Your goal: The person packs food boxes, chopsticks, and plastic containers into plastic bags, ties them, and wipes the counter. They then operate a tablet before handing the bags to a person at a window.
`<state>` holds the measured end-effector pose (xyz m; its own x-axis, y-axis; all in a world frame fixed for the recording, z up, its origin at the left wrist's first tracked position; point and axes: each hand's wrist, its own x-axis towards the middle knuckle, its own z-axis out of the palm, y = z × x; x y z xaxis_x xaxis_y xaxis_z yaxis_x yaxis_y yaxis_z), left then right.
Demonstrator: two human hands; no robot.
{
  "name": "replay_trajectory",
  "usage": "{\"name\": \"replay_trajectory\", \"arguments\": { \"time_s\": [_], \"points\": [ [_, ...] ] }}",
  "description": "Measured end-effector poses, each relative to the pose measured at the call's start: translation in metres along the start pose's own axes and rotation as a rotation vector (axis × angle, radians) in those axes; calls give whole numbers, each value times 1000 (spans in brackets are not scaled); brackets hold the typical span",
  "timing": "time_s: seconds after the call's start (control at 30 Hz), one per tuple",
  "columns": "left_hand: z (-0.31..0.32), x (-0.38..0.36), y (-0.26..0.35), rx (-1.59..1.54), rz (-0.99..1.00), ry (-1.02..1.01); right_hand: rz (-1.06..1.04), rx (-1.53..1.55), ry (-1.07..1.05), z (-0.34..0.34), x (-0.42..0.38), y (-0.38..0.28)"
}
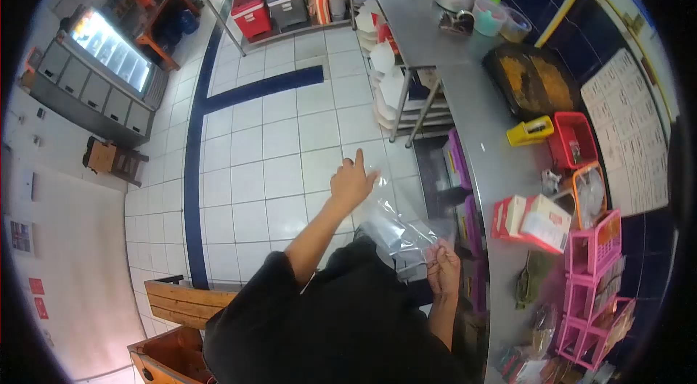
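A clear plastic bag (410, 233) hangs stretched between my two hands, over the floor by the steel counter. My right hand (443, 268) pinches its lower right corner between thumb and fingers. At the bag's upper left end is my left hand (351, 182), index finger stretched out and thumb apart. The bag's edge runs close beside that thumb. Light glints off the film, and the floor tiles show through it.
The steel counter (475, 119) runs along my right, with red-and-white boxes (546, 223), pink baskets (594, 242), a red bin (573, 139) and a black tray of food (530, 79). Purple crates (473, 228) sit underneath. A wooden bench (185, 300) stands at lower left.
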<state>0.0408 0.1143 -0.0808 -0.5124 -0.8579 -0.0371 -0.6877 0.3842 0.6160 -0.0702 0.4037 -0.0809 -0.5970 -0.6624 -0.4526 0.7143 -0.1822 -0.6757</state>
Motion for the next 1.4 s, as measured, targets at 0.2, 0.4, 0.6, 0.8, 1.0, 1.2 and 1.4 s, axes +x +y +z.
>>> {"name": "replay_trajectory", "arguments": {
  "time_s": [0.2,0.4,0.6,0.8,1.0,1.2,1.4],
  "points": [
    [-34,-26,37,-196,139,-646,64,-149,-42,54,71,41],
    [-14,-13,50,-886,-9,-774,200,34,-113,89,108,35],
    [-5,39,61,-525,-52,-346,184,-134,-242,99,154,-17],
    [1,93,113,-518,175,-432,102,-197,-334,111,215,-66],
    [32,148,143,-665,267,-667,197,208,-210,119,258,-102],
    [8,194,144,-791,-17,-801,-6,-243,-312,123,263,-142],
    [33,213,166,-592,155,-883,-318,-463,-48,123,268,-134]
  ]
}}
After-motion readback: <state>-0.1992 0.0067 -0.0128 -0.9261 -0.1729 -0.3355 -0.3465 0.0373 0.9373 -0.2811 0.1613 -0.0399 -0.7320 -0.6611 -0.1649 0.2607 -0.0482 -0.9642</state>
